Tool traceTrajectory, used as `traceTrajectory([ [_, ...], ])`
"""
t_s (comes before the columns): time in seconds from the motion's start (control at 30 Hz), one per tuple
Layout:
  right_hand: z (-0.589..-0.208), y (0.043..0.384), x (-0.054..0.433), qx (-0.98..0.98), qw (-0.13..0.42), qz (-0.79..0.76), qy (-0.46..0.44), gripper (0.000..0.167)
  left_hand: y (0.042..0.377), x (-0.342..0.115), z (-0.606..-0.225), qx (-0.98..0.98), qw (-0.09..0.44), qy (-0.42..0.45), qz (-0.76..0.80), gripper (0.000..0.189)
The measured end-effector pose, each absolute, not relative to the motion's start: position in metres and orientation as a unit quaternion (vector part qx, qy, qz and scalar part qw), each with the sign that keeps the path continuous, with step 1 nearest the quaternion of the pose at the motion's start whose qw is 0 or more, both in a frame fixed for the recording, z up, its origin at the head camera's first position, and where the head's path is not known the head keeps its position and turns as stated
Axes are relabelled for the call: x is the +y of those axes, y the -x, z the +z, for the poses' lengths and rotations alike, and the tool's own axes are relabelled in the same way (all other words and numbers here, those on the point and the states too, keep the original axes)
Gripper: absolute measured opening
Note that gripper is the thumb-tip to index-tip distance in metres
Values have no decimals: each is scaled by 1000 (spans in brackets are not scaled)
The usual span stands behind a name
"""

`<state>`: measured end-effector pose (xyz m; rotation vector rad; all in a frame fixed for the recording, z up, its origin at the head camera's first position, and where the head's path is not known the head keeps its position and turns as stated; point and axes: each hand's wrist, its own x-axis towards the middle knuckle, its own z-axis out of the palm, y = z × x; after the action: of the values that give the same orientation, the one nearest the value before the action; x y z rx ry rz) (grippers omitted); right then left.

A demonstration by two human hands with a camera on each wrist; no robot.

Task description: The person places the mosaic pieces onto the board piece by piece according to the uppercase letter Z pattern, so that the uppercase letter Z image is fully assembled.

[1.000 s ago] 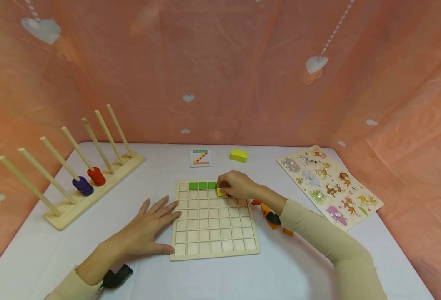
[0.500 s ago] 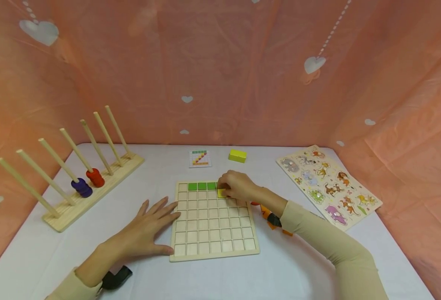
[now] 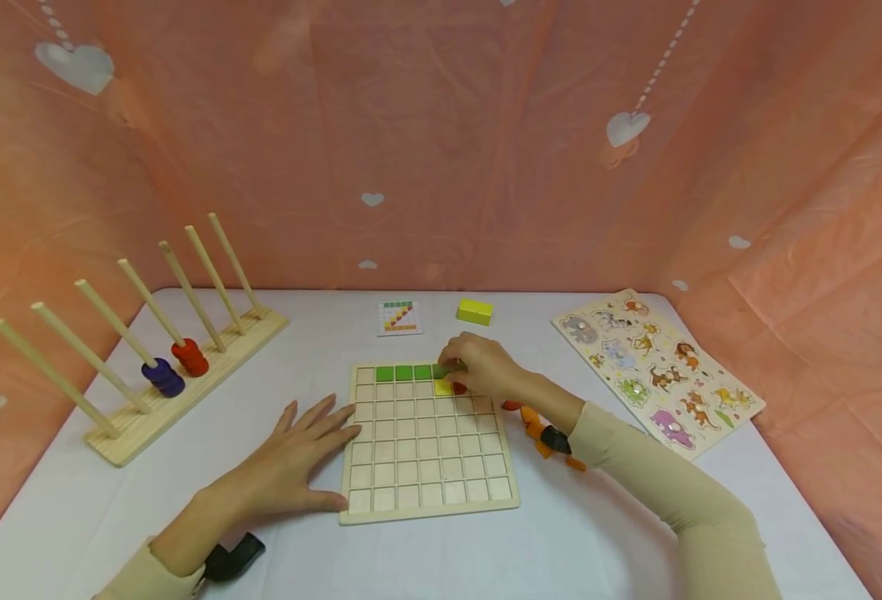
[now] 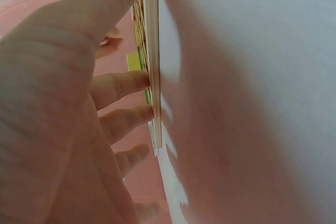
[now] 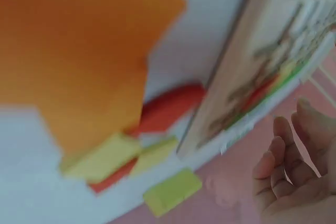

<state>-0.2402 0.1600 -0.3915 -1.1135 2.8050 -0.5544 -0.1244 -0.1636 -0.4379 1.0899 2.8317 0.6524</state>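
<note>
A square wooden grid board point(image 3: 405, 450) lies flat on the table. My left hand point(image 3: 283, 462) has its fingers spread, fingertips and thumb resting along the board's left edge. Green tiles point(image 3: 404, 372) fill part of the back row. Just in front of them sit a yellow tile point(image 3: 443, 387) and a red tile point(image 3: 459, 388), the latter partly covered by my right hand point(image 3: 486, 367). That hand hovers over the back right of the board, covering its corner; its fingers point(image 5: 283, 129) are loosely bent with nothing between them in the right wrist view.
Orange pieces point(image 3: 544, 450) and a red piece point(image 5: 170, 109) lie right of the board, under my right wrist. Behind stand a pattern card point(image 3: 400, 318) and a yellow block point(image 3: 474, 312). A peg rack point(image 3: 186, 392) with rings is left; an animal puzzle point(image 3: 658, 375) is right.
My right hand has let go of the yellow tile and risen slightly back and to the right, uncovering that tile and part of the red one. My left hand has stayed on the edge.
</note>
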Motion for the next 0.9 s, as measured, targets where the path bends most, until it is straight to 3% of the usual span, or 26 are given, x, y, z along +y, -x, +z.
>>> traceTrajectory([
  [0.4,-374,230,224,926,171,-160,296,6,125,-163,-438,914,17,-352,201,94],
  [0.6,-383,221,229,939,158,-156,264,18,124,-163,-437,914,17,-350,205,93],
  [0.9,-392,214,228,950,135,-137,248,17,124,-163,-437,913,13,-353,204,93],
])
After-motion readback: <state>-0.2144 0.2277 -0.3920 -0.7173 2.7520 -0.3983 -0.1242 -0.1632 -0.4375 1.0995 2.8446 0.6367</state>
